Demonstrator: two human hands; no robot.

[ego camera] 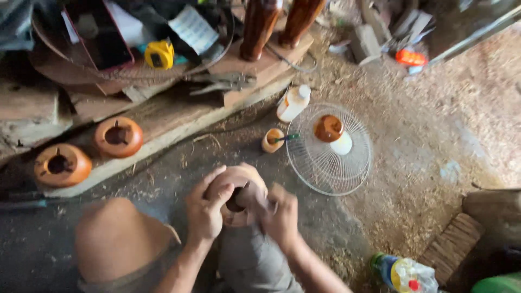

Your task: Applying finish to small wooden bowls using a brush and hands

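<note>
Both forearms reached forward from the bottom of the view, bare to the elbow, converging near the middle. The left hand [205,209] was curled, fingers wrapped over and thumb pressed down on top. The right hand [280,216] sat just beside it, fingers bent inward, its back facing up.

round wooden pots [118,137]: 4 | bottles [293,102]: 2 | fan guard [329,171]: 1 | tape measure [159,54]: 1
</note>
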